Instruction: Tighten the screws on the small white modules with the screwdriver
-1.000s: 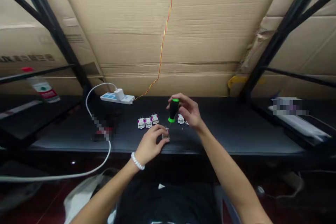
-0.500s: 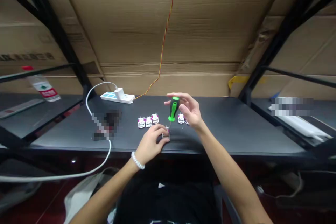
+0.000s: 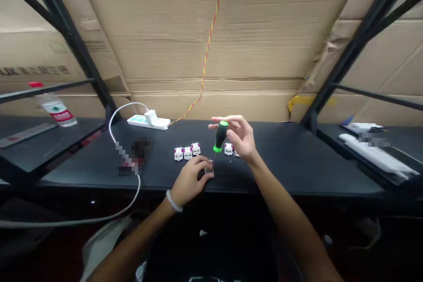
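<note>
Left hand pinches small white module against black bench top; right hand holds black-and-green screwdriver upright, tip at module, contact unclear. Hands close, not touching. Beaded bracelet on left wrist. Three white modules just behind, another right. Further back: white power strip, white cable, red-yellow wire, cardboard.

Dim, soft light, warped wide-angle edges
</note>
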Motion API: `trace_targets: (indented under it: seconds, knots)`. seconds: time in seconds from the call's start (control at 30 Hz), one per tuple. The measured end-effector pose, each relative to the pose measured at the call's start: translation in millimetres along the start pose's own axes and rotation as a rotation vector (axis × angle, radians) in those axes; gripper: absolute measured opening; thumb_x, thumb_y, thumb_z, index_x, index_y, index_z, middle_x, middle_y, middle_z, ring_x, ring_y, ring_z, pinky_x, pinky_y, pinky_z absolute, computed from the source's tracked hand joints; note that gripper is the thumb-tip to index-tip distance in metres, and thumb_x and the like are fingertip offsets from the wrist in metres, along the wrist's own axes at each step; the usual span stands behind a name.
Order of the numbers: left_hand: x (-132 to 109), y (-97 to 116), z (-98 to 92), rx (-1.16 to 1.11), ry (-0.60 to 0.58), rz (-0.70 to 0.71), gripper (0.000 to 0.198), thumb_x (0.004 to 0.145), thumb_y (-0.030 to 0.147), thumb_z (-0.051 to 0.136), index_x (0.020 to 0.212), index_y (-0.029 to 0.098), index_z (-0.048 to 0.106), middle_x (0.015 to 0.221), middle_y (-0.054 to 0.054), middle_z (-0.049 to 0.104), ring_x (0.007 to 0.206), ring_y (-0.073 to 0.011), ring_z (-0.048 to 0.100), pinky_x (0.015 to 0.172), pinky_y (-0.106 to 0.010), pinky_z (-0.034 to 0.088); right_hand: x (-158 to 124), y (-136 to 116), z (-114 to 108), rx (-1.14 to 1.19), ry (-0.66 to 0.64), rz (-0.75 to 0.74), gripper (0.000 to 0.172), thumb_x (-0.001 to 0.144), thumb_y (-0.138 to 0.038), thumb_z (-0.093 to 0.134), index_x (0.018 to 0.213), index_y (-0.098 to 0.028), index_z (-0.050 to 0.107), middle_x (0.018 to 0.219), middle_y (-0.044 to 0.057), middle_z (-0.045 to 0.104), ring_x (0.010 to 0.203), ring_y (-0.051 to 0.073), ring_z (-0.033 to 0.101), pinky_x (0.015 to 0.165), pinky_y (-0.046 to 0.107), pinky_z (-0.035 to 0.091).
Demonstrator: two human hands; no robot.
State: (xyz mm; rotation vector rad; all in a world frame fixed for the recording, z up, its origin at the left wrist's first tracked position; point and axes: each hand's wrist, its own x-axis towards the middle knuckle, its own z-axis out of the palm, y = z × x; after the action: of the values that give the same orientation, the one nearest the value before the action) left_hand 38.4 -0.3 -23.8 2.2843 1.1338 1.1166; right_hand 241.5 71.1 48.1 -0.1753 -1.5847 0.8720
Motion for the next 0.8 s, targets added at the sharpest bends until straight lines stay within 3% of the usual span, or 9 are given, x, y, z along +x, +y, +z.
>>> trace_targets:
  seconds: [0.17,0.27,0.43,0.63,0.8]
  knots:
    - [-0.1,0.5,0.1,-0.003,0.01,0.01,0.005,0.097,0.017,0.076,0.095,0.021,0.074,0.113,-0.007,0.073,0.11,-0.0251,0.072,0.104,-0.041,0.056,1.7,4.6,0.9,-0.022,0.049,-0.027,0.04,0.09,-0.045,0.087,0.117,-0.03,0.063,0.104,0.002,0.075,0.083,0.018,0.076,0.077,0.035,0.067]
    - [-0.3,0.2,0.1,0.001,0.014,0.011,0.005,0.097,0.017,0.077,0.094,0.021,0.074,0.113,-0.007,0.073,0.109,-0.0249,0.072,0.104,-0.041,0.056,2.5,8.6,-0.1,-0.118,0.092,-0.039,0.046,0.088,-0.055,0.087,0.119,-0.027,0.069,0.106,0.005,0.072,0.089,0.019,0.073,0.08,0.035,0.065]
    - [-0.8,-0.5,0.4,0.0,0.012,0.008,0.005,0.097,0.016,0.076,0.096,0.021,0.074,0.114,-0.007,0.073,0.11,-0.0248,0.071,0.104,-0.041,0.056,-0.7,3.8,-2.6,-0.038,-0.013,0.015,0.043,0.101,-0.056,0.07,0.133,-0.027,0.07,0.13,0.012,0.078,0.104,0.027,0.08,0.097,0.051,0.067]
    - [-0.1,-0.1,0.5,0.01,0.008,0.012,0.006,0.097,0.016,0.076,0.095,0.021,0.074,0.114,-0.007,0.073,0.111,-0.025,0.072,0.105,-0.041,0.056,-0.4,3.2,-3.5,-0.044,0.023,0.033,0.041,0.092,-0.048,0.085,0.125,-0.028,0.072,0.107,0.005,0.079,0.085,0.02,0.079,0.08,0.04,0.071]
    - [0.2,0.6,0.7,0.006,0.014,0.011,0.005,0.097,0.017,0.077,0.095,0.021,0.074,0.114,-0.006,0.073,0.11,-0.025,0.072,0.104,-0.042,0.056,-0.6,4.7,-3.4,-0.028,0.017,0.028,0.045,0.097,-0.059,0.075,0.129,-0.027,0.073,0.113,0.008,0.078,0.09,0.023,0.08,0.081,0.044,0.071]
